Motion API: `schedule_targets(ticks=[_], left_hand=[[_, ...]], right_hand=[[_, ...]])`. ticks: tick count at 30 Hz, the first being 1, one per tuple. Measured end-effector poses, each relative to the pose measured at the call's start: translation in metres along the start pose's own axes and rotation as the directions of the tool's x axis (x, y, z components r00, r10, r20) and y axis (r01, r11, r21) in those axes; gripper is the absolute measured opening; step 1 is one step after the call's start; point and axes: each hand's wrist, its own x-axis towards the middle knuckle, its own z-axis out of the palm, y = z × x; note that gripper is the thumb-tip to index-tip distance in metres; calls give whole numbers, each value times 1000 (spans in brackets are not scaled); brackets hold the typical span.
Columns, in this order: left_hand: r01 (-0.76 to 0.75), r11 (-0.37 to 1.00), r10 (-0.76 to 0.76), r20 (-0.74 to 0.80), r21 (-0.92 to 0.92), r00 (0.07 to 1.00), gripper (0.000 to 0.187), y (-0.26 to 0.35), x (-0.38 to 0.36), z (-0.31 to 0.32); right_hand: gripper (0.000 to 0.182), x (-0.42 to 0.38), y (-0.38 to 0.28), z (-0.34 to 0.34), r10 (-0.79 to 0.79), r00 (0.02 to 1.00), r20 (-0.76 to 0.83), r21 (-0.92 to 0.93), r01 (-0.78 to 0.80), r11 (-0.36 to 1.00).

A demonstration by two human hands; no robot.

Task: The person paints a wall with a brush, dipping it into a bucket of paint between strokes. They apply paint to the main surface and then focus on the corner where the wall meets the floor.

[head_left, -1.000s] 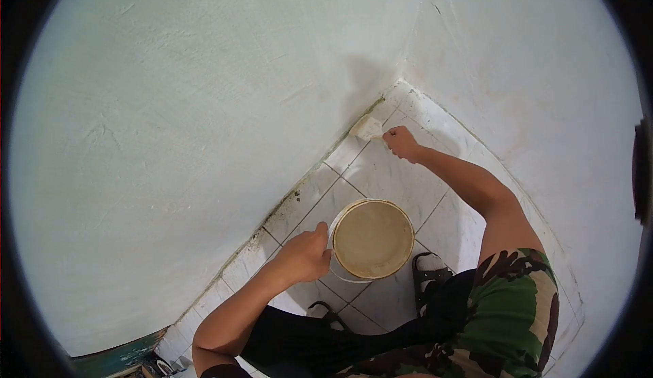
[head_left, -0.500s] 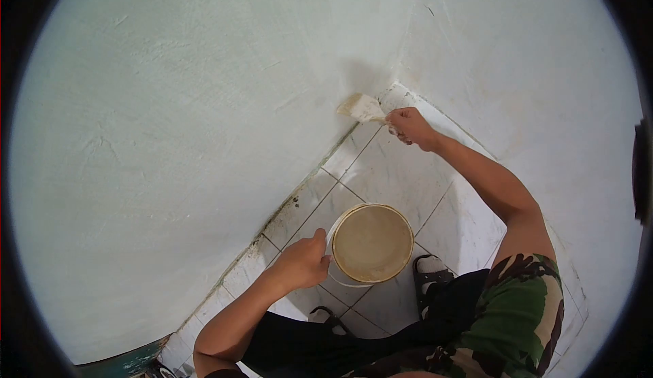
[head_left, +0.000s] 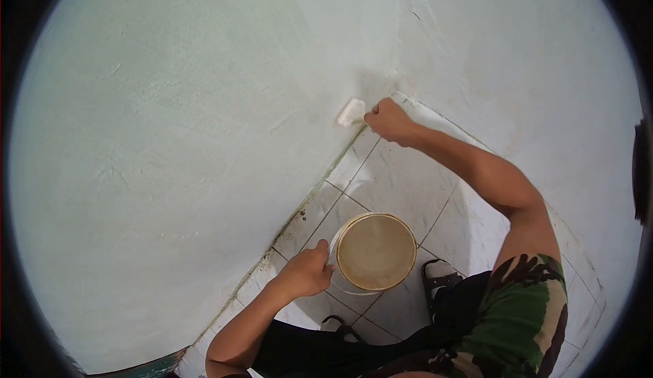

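Note:
My right hand [head_left: 389, 121] is closed around the handle of a wide, pale paintbrush [head_left: 352, 112]. The brush head lies against the foot of the left wall [head_left: 204, 106], close to the corner. In my left hand [head_left: 309, 269] is the thin white handle of a round bucket [head_left: 376, 289], fingers curled around it. Murky beige liquid [head_left: 376, 252] shows inside the bucket, which hangs level over the tiled floor in front of my legs.
The right wall [head_left: 517, 72] meets the left one at the corner. Pale floor tiles [head_left: 401, 167] have dirty edges along the left wall. My sandalled feet [head_left: 439, 276] stand below the bucket. A dark green object [head_left: 153, 366] is at the lower left.
My right hand has moved left and turned, bringing the brush head from side-on to flat on the wall. The bucket and left hand sit slightly lower and further right in view.

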Motion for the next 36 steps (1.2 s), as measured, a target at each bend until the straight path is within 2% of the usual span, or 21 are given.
schedule_targets(ticks=[1,3,5,7,8,9,11,14,18,20,22,23,25,28,32,34,36], left_hand=[[-9,1000,9,4,1,1000,27,0,0,0],[-22,1000,22,9,-4,1000,27,0,0,0],[-17,1000,17,20,-6,1000,27,0,0,-1],[-9,1000,10,27,-11,1000,27,2,1,-3],[4,1000,-3,34,-13,999,27,2,0,-3],[5,1000,-4,35,-17,999,27,3,1,-4],[16,1000,-16,30,-7,999,27,5,1,-4],[15,1000,-15,26,11,1000,27,2,2,-1],[36,999,-37,31,16,999,27,5,0,-3],[20,1000,-20,13,4,1000,27,5,1,-3],[26,1000,-26,18,8,999,27,5,2,-4],[32,999,-32,26,11,999,27,5,2,-3],[30,1000,-30,28,9,999,27,0,5,-1],[32,999,-32,33,2,999,27,-1,5,-1],[66,998,-66,62,2,996,27,1,7,-4],[66,998,-66,74,4,995,27,1,8,-6],[64,998,-65,78,12,995,28,3,8,-8]], right_hand=[[27,-6,-11,-10,-28,999,-22,26,29,999],[27,-23,-42,-45,-59,995,80,205,41,978],[26,-50,-73,-75,-151,988,41,240,137,961],[25,-66,-92,-95,-292,954,-74,183,300,936],[25,-73,-102,-103,-290,954,-70,181,298,937],[25,-78,-112,-111,-375,923,-87,296,383,875],[23,-77,-116,-111,-478,867,-139,468,483,740],[22,-42,-87,-71,-493,849,-191,487,518,703],[20,7,15,7,-381,925,-15,620,307,722],[24,10,64,30,-286,958,4,562,235,793],[30,20,113,41,-177,984,38,361,151,920],[30,23,127,38,-174,984,35,359,151,921],[33,28,147,28,126,991,42,200,-132,971],[32,49,168,5,150,988,-30,220,-140,965],[31,80,176,-17,204,979,-24,200,-195,960],[31,88,179,-23,184,983,-5,78,-183,980],[31,94,181,-21,198,980,-15,67,-197,978]])
